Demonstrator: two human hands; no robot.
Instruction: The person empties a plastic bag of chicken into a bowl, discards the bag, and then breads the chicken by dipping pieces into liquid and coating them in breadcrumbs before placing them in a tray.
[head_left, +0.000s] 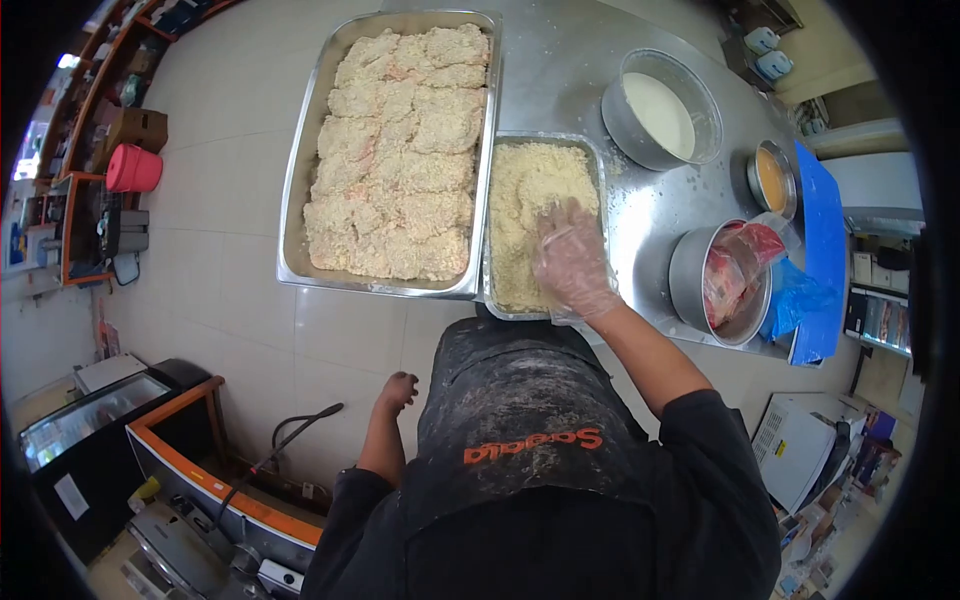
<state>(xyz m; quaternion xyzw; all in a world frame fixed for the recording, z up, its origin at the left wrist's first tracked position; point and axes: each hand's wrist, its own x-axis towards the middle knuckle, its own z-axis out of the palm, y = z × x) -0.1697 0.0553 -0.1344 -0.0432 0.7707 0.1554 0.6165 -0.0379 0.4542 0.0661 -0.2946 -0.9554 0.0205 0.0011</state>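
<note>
My right hand (575, 262), in a clear plastic glove, lies on the pale breadcrumbs (520, 190) in a smaller metal tray (604, 190); its fingers are spread over the crumbs, with nothing visible between them. To the left of that tray stands a large deep metal tray (300, 190) filled with rows of crumb-coated pieces (400, 150). My left hand (401, 388) is bare and hangs beside the apron, away from the table, its fingers curled; whether anything is in them cannot be made out.
On the metal table (560, 60) stand a round pan of white powder (660, 115), a small bowl of orange liquid (770, 180) and a round pan (690, 285) holding red plastic packaging. A blue board (820, 250) lies at the right edge, near a blue bag (795, 298).
</note>
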